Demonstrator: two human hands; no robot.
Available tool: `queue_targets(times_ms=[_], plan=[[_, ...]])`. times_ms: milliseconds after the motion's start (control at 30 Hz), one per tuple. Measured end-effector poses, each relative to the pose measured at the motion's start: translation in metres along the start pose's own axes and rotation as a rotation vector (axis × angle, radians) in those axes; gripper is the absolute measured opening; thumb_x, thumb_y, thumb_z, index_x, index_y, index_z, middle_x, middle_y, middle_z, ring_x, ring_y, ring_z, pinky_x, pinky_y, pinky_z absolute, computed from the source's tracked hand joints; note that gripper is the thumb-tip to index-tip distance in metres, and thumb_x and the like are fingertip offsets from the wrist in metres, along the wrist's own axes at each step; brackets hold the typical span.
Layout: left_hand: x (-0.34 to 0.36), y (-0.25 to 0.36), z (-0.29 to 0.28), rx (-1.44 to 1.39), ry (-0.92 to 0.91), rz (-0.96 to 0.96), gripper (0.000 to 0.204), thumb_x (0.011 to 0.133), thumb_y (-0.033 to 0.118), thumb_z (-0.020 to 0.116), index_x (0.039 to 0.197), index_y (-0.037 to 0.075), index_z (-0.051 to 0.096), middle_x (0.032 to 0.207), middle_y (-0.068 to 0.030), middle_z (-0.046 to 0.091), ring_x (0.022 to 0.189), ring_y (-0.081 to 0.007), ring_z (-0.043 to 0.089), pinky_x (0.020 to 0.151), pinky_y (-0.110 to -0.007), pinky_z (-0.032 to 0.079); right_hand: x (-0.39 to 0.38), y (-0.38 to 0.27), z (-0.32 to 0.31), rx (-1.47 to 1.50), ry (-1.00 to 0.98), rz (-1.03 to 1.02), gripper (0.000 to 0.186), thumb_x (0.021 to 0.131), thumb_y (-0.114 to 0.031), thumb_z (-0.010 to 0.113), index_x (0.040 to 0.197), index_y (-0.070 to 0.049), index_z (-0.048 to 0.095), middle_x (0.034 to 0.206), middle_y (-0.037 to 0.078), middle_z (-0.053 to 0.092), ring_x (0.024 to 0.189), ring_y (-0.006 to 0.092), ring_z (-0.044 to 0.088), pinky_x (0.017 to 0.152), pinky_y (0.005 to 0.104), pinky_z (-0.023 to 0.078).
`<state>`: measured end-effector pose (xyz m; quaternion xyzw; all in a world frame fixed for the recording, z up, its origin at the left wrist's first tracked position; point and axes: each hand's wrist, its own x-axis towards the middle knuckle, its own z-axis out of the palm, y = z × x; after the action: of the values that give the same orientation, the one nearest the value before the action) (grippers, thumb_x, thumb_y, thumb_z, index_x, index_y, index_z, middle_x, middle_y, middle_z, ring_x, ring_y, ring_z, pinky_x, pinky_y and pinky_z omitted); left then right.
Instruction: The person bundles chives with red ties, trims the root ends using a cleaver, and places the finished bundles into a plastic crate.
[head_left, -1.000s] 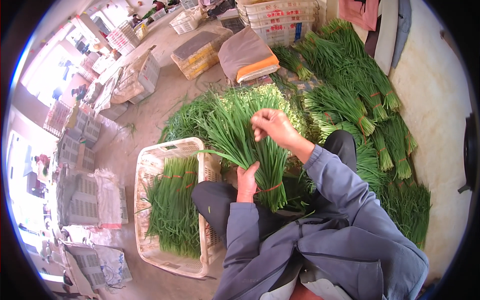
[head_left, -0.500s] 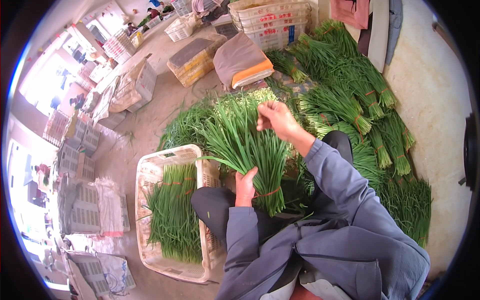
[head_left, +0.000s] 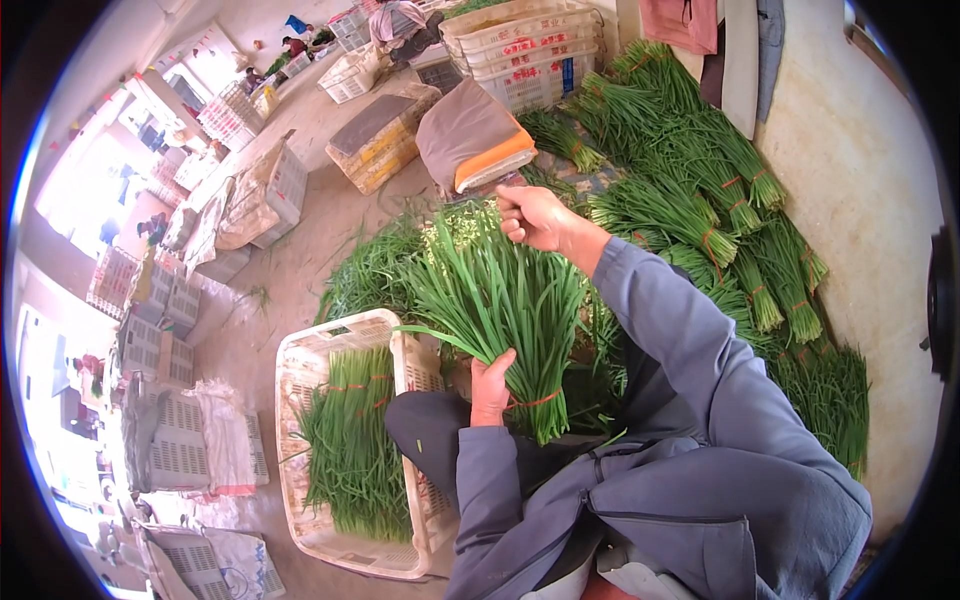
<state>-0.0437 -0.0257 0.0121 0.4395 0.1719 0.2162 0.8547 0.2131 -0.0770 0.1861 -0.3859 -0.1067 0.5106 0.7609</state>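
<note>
One bundle (head_left: pixel 508 315), held in the left grip (head_left: pixel 490 385), lies more exposed as the curled right grip (head_left: pixel 532 217), contents unclear, draws farther off.

Loose grey-blue jacket (head_left: pixel 680 480), long sleeves (head_left: pixel 680 315) in same colour; plain dark trousers (head_left: pixel 428 428); bare hands (head_left: pixel 490 387).

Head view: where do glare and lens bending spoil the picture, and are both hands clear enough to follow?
Head view, far left: glare bleaches the windows; head view, left side: the fisheye lens makes the crates lean, and the corners go black; head view, middle: left hand, right hand and green bunch are well lit and clear.
</note>
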Motion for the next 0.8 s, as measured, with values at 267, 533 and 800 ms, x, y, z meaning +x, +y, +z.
queue_targets(times_ms=[267, 533, 800], plan=[[0.004, -0.01, -0.011, 0.02, 0.03, -0.007, 0.044, 0.086, -0.01, 0.053, 0.128, -0.003, 0.059, 0.121, -0.0148, 0.066, 0.106, -0.0297, 0.067, 0.093, -0.044, 0.056, -0.021, -0.017, -0.026, -0.645, -0.06, -0.207, 0.029, 0.1, -0.015, 0.056, 0.127, -0.002, 0.056, 0.082, 0.001, 0.061, 0.06, 0.0043, 0.052, 0.047, 0.0191, 0.039], [0.004, -0.006, 0.003, 0.007, 0.022, -0.029, 0.043, 0.085, -0.011, 0.054, 0.127, -0.003, 0.06, 0.119, -0.0138, 0.068, 0.105, -0.028, 0.068, 0.091, -0.042, 0.057, -0.013, -0.008, -0.035, -0.865, -0.069, -0.056, 0.016, 0.099, -0.017, 0.058, 0.095, -0.002, 0.061, 0.077, 0.004, 0.066, 0.055, 0.0073, 0.057, 0.047, 0.0218, 0.047], [0.004, -0.009, -0.007, 0.029, 0.02, -0.02, 0.042, 0.085, -0.011, 0.056, 0.126, -0.002, 0.06, 0.118, -0.0128, 0.068, 0.103, -0.0267, 0.068, 0.091, -0.04, 0.056, -0.029, -0.014, -0.013, -0.019, 0.136, -0.224, 0.016, 0.103, -0.018, 0.053, 0.102, -0.001, 0.055, 0.086, 0.011, 0.066, 0.066, 0.0138, 0.061, 0.051, 0.0256, 0.051]])
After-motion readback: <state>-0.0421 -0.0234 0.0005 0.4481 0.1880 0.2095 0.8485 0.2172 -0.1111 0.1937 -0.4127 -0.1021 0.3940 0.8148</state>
